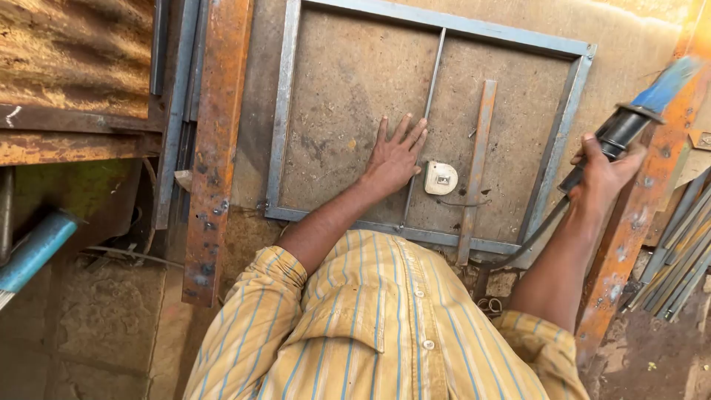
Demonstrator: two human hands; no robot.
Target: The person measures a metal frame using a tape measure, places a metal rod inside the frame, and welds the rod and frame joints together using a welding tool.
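Head view, looking down past a yellow striped shirt (385, 326) to the work. Left hand (395, 158) lies flat, fingers spread and holding nothing, palm pressed on the floor plate just beside the thin centre bar (429, 104) of a grey steel frame (281, 111). Right hand (603, 174) is closed tight round a black-handled tool (618, 137) with a blue end, raised off to the right, clear of the frame; a dark cable (529, 241) trails from it over the frame's near rail. A white tape measure (441, 178) sits just right of the left hand, and a loose flat bar (476, 163) lies further right, inside the frame. Risks, as judged: the bare left hand is close to the bar, so if the tool comes down there, fingers could be burned or struck. The cable could snag on the frame corner and jerk the tool. The loose bar or tape measure could be knocked out of place. Farther out, rusty beams (215, 141) and stacked rods (678, 259) crowd both sides, leaving little room to pull back.
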